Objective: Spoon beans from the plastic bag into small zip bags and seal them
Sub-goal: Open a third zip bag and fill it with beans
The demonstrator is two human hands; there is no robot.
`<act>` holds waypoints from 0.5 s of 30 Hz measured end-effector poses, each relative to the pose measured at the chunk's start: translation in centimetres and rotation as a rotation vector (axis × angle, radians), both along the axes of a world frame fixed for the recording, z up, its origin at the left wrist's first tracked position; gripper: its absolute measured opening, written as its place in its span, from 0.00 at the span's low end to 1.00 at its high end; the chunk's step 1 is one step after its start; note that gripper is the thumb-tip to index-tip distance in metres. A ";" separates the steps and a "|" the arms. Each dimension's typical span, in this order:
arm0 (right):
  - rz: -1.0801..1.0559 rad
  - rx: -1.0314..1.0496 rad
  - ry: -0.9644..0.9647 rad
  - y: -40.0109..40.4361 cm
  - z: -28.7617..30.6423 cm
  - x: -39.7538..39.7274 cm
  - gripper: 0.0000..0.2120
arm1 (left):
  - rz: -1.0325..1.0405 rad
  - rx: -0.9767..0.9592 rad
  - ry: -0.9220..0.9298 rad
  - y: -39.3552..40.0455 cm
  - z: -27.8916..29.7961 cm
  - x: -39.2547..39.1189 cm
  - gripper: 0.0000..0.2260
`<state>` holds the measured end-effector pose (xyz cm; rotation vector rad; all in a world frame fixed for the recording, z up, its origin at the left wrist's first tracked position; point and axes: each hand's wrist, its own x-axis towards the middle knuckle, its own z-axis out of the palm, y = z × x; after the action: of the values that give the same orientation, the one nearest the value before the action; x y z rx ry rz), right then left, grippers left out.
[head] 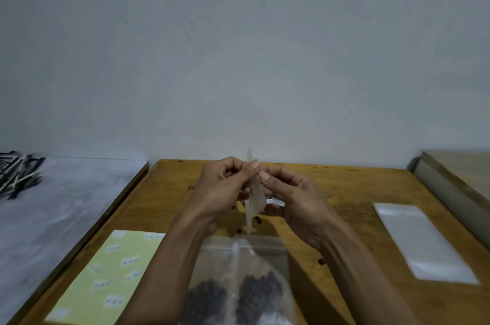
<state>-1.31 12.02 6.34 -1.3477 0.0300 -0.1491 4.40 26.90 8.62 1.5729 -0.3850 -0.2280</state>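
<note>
My left hand (225, 187) and my right hand (294, 200) are raised over the middle of the wooden table (344, 187), both pinching a small clear zip bag (254, 192) that I see edge-on, upright between the thumbs. Its contents cannot be made out. Below my wrists lies the large plastic bag (238, 282) with dark beans (259, 290) heaped in its lower part. A white spoon handle (235, 266) seems to lie inside that bag. A few loose beans (258, 220) sit on the wood just past the bag's top edge.
A yellow sheet with white labels (106, 277) lies at the front left. A stack of flat empty zip bags (424, 242) lies at the right. A grey-covered surface (53, 205) with black and white sticks (18, 171) adjoins on the left. A wall stands right behind the table.
</note>
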 end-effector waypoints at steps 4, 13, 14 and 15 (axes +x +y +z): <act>-0.021 -0.015 0.003 -0.3 0.0 0.0 0.15 | -0.046 -0.021 0.002 -0.4 0.1 -0.4 0.10; -0.005 -0.023 0.003 -0.8 0.5 -1.0 0.16 | -0.026 -0.035 -0.008 -1.0 0.1 -0.8 0.11; -0.001 -0.017 0.005 -0.8 0.6 -1.0 0.16 | -0.023 -0.033 -0.015 -1.1 0.1 -0.9 0.10; -0.001 -0.017 0.006 -0.8 0.7 -1.1 0.15 | -0.019 -0.028 -0.025 -1.2 0.1 -0.9 0.10</act>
<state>-2.46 11.24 7.03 -1.3655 0.0341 -0.1467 3.51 25.73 8.69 1.5461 -0.4210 -0.2164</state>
